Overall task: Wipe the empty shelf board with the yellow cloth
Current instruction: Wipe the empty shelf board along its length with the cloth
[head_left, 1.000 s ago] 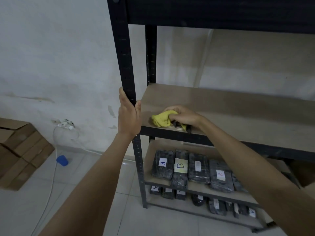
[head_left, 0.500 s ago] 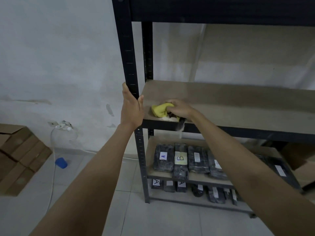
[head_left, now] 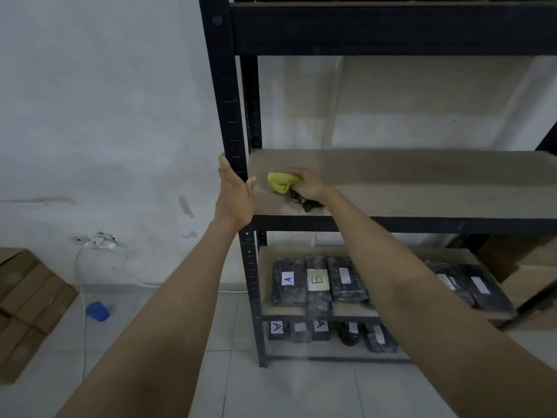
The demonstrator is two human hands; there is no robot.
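The empty brown shelf board [head_left: 422,182] sits at mid height in a black metal rack. My right hand [head_left: 306,184] presses a bunched yellow cloth [head_left: 281,181] onto the board's front left part; a dark end of the cloth trails under my wrist toward the front edge. My left hand [head_left: 234,196] grips the rack's front left upright [head_left: 230,116] just beside the board's corner, thumb on the shelf side.
Below the board, two lower shelves hold several black wrapped packages [head_left: 316,282] labelled A and B. Stacked cardboard boxes [head_left: 27,303] stand on the tiled floor at left. A white cable, wall socket [head_left: 99,244] and blue object [head_left: 97,311] lie by the wall.
My right hand has slid the cloth back from the front edge, deeper onto the board. The view has tilted upward. My left hand keeps its hold on the upright.
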